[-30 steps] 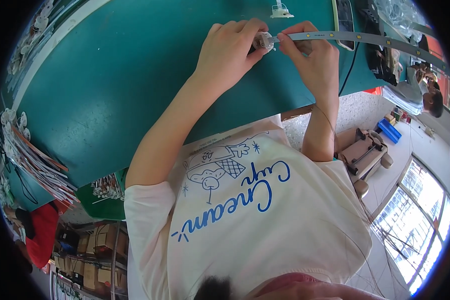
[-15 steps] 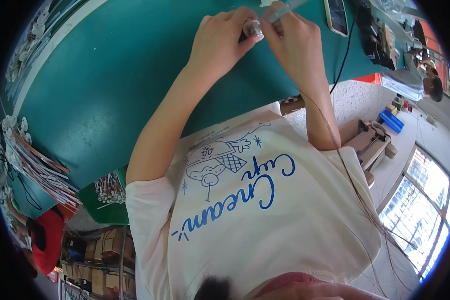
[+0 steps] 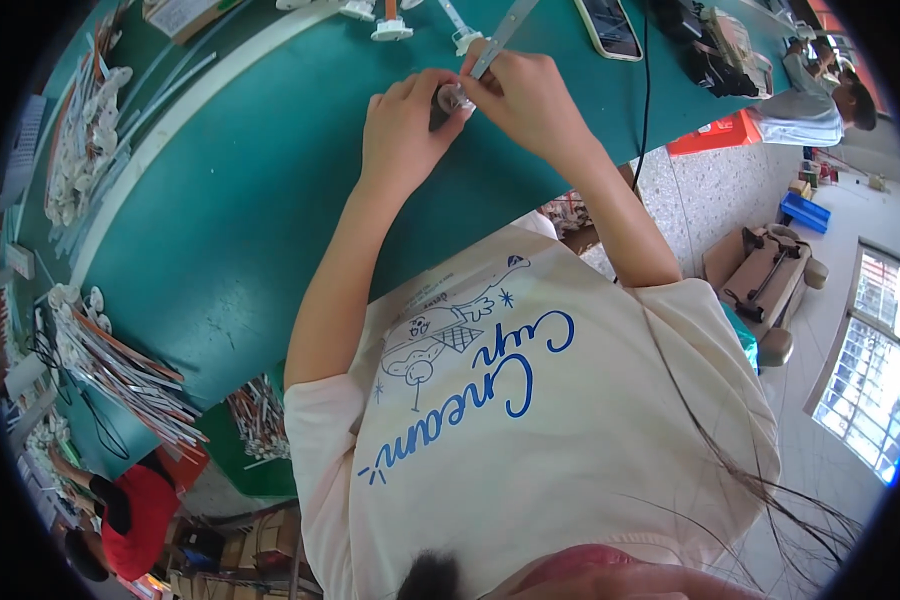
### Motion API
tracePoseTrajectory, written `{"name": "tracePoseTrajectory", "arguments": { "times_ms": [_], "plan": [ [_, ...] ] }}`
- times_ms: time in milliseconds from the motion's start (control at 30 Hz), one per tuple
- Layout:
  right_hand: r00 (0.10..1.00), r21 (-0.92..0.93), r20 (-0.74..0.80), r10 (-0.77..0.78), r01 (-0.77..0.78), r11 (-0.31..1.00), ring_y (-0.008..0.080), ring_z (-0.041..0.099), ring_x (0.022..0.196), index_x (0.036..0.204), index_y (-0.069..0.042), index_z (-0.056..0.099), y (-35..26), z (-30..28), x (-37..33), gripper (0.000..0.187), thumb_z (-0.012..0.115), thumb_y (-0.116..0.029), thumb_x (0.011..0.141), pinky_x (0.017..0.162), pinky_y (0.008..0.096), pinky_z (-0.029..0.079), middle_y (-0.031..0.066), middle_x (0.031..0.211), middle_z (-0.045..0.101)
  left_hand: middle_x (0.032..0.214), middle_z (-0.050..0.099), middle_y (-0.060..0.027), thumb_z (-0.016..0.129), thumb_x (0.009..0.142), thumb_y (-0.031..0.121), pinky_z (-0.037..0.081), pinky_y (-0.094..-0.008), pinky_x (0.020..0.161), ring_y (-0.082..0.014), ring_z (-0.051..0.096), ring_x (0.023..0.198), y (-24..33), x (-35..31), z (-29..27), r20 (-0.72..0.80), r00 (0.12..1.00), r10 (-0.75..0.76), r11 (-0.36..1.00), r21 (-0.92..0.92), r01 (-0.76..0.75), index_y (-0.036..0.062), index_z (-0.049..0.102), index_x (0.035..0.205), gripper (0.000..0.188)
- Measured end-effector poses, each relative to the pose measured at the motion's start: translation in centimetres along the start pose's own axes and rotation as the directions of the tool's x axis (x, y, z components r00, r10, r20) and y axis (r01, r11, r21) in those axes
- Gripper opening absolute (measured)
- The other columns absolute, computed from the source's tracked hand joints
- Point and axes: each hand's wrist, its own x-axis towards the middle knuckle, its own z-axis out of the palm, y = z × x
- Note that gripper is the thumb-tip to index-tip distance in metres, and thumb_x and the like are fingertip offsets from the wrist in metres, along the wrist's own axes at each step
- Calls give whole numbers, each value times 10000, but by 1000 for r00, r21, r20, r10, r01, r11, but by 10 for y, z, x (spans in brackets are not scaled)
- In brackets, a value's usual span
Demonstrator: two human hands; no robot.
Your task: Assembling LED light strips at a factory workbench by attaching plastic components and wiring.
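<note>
Upper centre of frame, over the green bench [image 3: 270,200]: left hand [image 3: 402,130] pinches a small round silvery metal part [image 3: 448,97], right hand [image 3: 522,95] grips a thin grey metal strip [image 3: 500,35] meeting it. Part looks light, rigid, likely slippery, so grip its rim; strip probably springy, so hold it near the joint.

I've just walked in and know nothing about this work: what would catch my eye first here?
Probably the two hands meeting at the top of the green table: the left hand grips a small dark round part, while the right hand holds a long grey strip against it. A phone lies just beyond.
</note>
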Motion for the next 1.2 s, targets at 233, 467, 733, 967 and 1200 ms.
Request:
{"name": "tracePoseTrajectory", "arguments": {
  "times_ms": [233, 467, 733, 967, 1200],
  "plan": [
    [997, 120, -30, 64, -60, 991, 264, 636, 611, 849, -7, 545, 6, 8, -8, 122, 609, -101, 804, 566, 324, 496, 129, 667, 622, 914, 628, -55, 694, 730, 165, 418, -378, 718, -264, 581, 828, -2, -2, 4, -69, 994, 80, 996, -19, -82, 107, 598, 977, 272],
    [985, 296, -82, 155, -124, 947, 257, 628, 689, 914, 4, 531, 5, 19, -19, 193, 626, -124, 805, 621, 328, 501, 136, 763, 601, 954, 634, -89, 674, 730, 73, 458, -384, 722, -294, 594, 855, 7, -4, -3, -64, 995, 71, 995, -60, -75, 73, 613, 965, 243],
    [967, 580, -89, 238, -144, 802, 177, 616, 767, 1143, -48, 459, 17, 32, -35, 463, 716, -135, 768, 701, 290, 518, 87, 846, 578, 883, 620, -105, 621, 824, 63, 513, -303, 698, -200, 624, 817, -6, 3, -18, -33, 984, -175, 932, -327, 154, 10, 591, 915, 110],
    [977, 595, 9, 215, -178, 784, 185, 617, 763, 1148, -35, 450, 15, 30, -38, 427, 679, -90, 791, 702, 287, 519, 87, 832, 578, 880, 647, -90, 596, 847, 245, 487, -347, 649, -213, 640, 717, -31, 93, -112, -122, 974, -192, 940, 263, 218, 73, 581, 985, 221],
    [976, 637, -1, 217, -167, 753, 188, 625, 755, 1141, -35, 452, 7, 28, -39, 376, 637, -64, 815, 692, 286, 516, 81, 820, 593, 1097, 598, -155, 578, 841, 337, 416, -378, 888, -314, 553, 1021, -91, 130, -192, -186, 982, -24, 633, 758, 159, 77, 557, 1168, 418]
  ]
}}
